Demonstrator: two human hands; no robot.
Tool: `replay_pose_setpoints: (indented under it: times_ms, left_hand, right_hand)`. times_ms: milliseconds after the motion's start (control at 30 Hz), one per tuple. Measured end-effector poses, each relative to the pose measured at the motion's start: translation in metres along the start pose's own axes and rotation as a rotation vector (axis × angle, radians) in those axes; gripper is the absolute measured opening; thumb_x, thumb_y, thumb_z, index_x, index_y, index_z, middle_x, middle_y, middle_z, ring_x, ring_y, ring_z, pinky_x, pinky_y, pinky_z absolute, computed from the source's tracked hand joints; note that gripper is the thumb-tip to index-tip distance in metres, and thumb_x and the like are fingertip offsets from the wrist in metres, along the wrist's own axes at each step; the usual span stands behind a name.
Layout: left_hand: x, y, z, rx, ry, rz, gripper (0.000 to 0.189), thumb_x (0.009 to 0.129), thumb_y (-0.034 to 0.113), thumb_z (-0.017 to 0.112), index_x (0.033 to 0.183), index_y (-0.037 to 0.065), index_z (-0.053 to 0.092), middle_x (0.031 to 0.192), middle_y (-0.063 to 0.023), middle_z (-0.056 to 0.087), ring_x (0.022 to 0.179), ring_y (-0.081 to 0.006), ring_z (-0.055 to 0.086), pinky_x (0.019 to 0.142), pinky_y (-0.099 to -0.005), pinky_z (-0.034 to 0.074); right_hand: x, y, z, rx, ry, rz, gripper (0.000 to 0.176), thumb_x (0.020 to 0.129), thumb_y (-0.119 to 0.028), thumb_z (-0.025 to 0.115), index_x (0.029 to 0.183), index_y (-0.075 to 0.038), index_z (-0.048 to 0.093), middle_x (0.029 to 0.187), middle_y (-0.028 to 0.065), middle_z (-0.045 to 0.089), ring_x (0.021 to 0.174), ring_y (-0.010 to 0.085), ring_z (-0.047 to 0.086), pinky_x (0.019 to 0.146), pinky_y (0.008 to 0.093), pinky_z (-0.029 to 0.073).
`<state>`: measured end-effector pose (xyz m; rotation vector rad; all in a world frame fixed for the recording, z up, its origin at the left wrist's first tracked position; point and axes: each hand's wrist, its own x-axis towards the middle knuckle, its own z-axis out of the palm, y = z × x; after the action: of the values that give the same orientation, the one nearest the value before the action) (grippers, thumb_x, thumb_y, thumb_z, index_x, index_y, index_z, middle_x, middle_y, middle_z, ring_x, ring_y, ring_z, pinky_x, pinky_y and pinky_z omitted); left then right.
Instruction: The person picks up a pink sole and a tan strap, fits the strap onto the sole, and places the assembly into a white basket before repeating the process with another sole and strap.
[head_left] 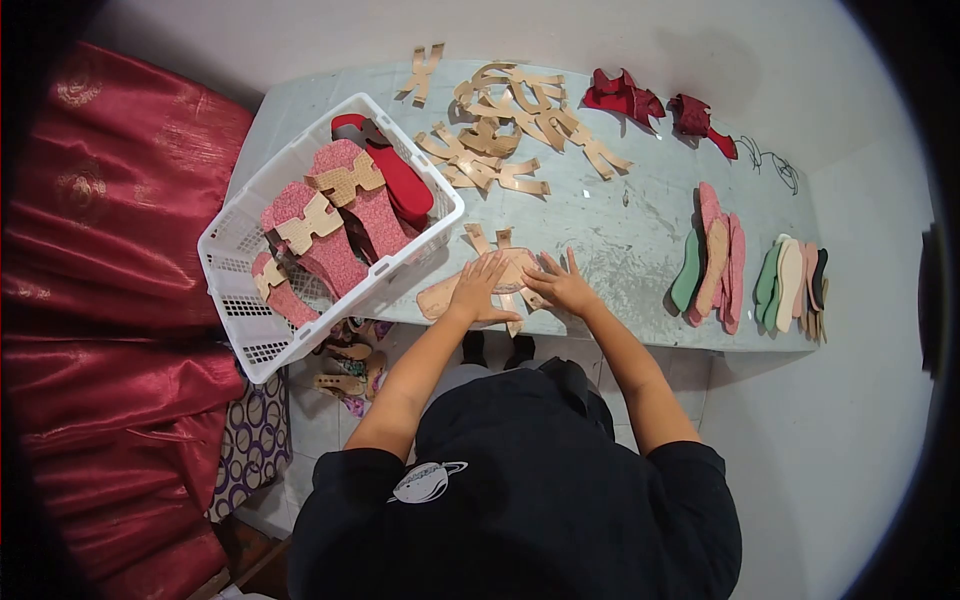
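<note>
Near the table's front edge lies a pinkish-tan shoe sole (437,297), slanting up to the right. A gold strap piece (477,240) crosses beneath it, its ends sticking out above and below. My left hand (481,290) rests flat on the middle of the sole, fingers stretched toward the far side and thumb pointing right. My right hand (563,286) is spread over the right end of the sole and the strap ends there. Its fingers point left and up. My palms hide part of the sole and the strap.
A white basket (335,352) with pink and red sandals stands at the left. Several gold straps (490,135) are heaped at the back, beside red straps (622,95) and a dark cord (775,163). Soles (708,260) stand in rows at the right. A red curtain (110,300) hangs left.
</note>
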<state>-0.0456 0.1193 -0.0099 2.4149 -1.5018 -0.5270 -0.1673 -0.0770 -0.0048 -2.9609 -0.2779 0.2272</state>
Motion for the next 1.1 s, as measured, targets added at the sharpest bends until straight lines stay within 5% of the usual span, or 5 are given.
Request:
replay_pose_setpoints:
  times_ms: [300,600,900,1100]
  left_hand:
    - [-0.003,0.007,0.000,0.076,0.003,-0.037,0.120,0.046,0.074,0.060,0.139,0.013,0.015,0.145,-0.0063,0.007,0.133,-0.0280,0.006,0.105,-0.0497,0.010]
    - [-0.001,0.006,0.001,0.060,-0.031,-0.065,0.122,0.045,0.072,0.063,0.139,0.013,0.013,0.146,-0.0058,0.006,0.134,-0.0272,0.004,0.105,-0.0501,0.009]
    - [-0.001,0.004,0.004,0.018,-0.008,-0.051,0.122,0.045,0.072,0.063,0.139,0.013,0.013,0.145,-0.0062,0.007,0.134,-0.0283,0.003,0.104,-0.0526,0.007]
    - [-0.002,0.005,0.001,-0.007,0.009,-0.050,0.122,0.044,0.071,0.065,0.139,0.014,0.013,0.146,-0.0059,0.007,0.134,-0.0286,0.003,0.105,-0.0525,0.007]
  right_hand:
    - [0.005,-0.012,0.003,0.103,0.013,0.056,0.072,0.066,-0.023,0.068,0.130,-0.027,0.035,0.135,-0.0041,0.034,0.130,0.0255,0.023,0.099,0.0591,0.020]
    - [0.013,-0.003,0.002,0.202,0.106,-0.061,0.067,0.066,-0.010,0.065,0.128,-0.023,0.041,0.137,0.0009,0.033,0.129,0.0258,0.025,0.102,0.0508,0.022]
    - [0.018,-0.002,0.005,0.241,0.280,-0.112,0.063,0.063,-0.012,0.067,0.123,-0.013,0.046,0.127,0.0050,0.045,0.121,0.0263,0.038,0.097,0.0437,0.035]
    - [0.020,-0.006,0.008,0.326,0.276,0.013,0.066,0.063,-0.015,0.070,0.124,-0.015,0.045,0.128,0.0043,0.045,0.120,0.0223,0.039,0.097,0.0474,0.032]
